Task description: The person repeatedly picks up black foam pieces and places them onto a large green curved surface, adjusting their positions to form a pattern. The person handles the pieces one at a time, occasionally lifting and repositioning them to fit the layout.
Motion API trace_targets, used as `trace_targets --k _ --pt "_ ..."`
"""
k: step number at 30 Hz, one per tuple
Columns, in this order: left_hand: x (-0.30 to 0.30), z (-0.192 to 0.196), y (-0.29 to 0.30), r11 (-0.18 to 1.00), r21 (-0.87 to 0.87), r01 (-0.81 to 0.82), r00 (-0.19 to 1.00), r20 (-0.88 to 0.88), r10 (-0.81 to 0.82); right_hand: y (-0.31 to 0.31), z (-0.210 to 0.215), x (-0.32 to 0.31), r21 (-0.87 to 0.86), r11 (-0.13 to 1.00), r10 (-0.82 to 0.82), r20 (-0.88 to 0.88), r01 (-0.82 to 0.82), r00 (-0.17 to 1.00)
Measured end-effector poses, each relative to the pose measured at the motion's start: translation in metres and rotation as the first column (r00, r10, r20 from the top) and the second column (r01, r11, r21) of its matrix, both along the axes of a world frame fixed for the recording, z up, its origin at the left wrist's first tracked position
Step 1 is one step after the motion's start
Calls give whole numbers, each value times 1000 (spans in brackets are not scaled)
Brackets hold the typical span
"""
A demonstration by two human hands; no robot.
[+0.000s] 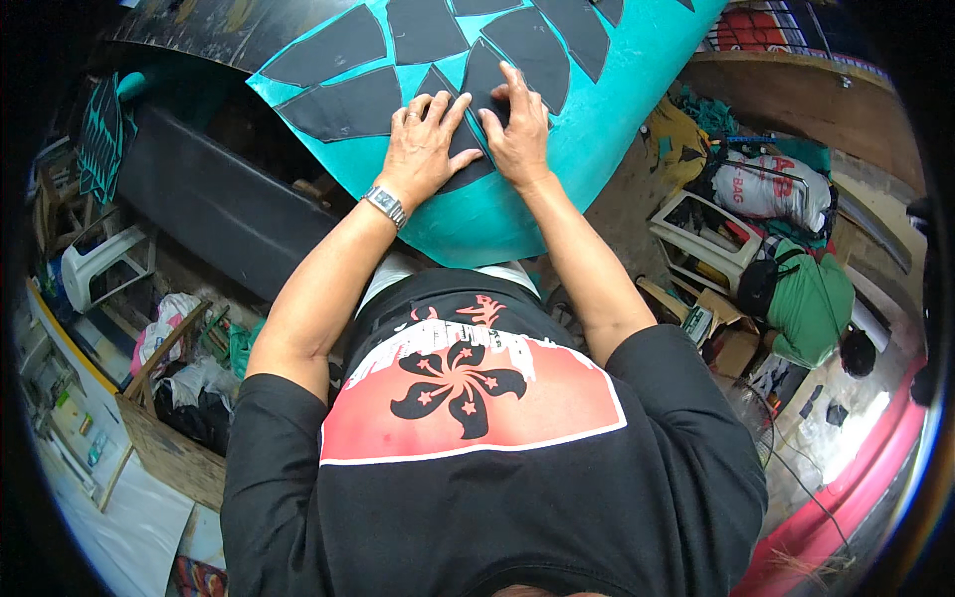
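Note:
A large curved teal shell (607, 119) lies in front of me, patterned with black angular patches (328, 50) that have teal gaps between them. My left hand (418, 154) rests on the shell's near part, fingers spread over a pointed black patch (468, 177) and thumb stretched toward the right hand. Just to the right, my right hand (522, 144) presses its fingertips on a narrow black patch (483, 72), fingers apart and slightly bent. Neither hand holds anything that shows. A metal-band watch (386, 205) is on my left wrist.
A long dark hull-like body (199, 189) lies at the left, beside a white plastic stool (95, 261). At the right stand another pale stool (696, 234), a white sack (771, 189), a green bundle (811, 308) and a cardboard box (731, 348). A pink curved edge (846, 478) runs lower right.

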State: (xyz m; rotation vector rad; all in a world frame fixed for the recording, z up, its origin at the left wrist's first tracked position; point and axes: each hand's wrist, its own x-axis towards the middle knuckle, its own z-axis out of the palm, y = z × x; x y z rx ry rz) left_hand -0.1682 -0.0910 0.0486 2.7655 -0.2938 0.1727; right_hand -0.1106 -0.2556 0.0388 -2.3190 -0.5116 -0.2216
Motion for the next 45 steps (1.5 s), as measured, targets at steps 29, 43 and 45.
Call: trace_targets --k 29,43,45 --pt "16 -24 -4 985 0 171 985 34 -171 22 -14 78 159 927 -312 -180 341 933" --pt "65 -32 -23 999 1 47 998 -50 -47 15 -18 59 94 978 -203 179 189 963" --pt "70 -30 -26 1000 -13 19 1000 -23 -19 11 -16 63 111 971 -228 141 213 963"
